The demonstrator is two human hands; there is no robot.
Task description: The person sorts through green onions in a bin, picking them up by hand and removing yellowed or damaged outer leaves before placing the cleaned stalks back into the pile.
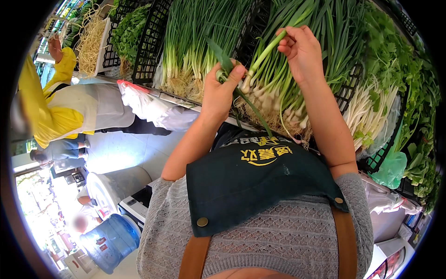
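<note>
My left hand (223,89) grips a few loose, bent green leaves (221,52), and one long strip hangs below it toward my dark apron (259,174). With thumb and fingertips, my right hand (301,52) pinches the stalk of a green garlic plant (266,54). That stalk slants down to the left, its pale bulb end close by my left thumb. Under both hands lies a pile of green garlic (275,94), white bulbs and roots toward me and leaves pointing away. Part of the held stalk's upper end merges with the leaves behind.
Bundled scallions (188,62) lie left of a black plastic crate wall (252,31). White-stemmed celery (371,111) fills the right side. White plastic bags (156,108) hang at the stand's edge. A person in yellow sleeves (62,118) stands at left; a blue water jug (111,240) is behind.
</note>
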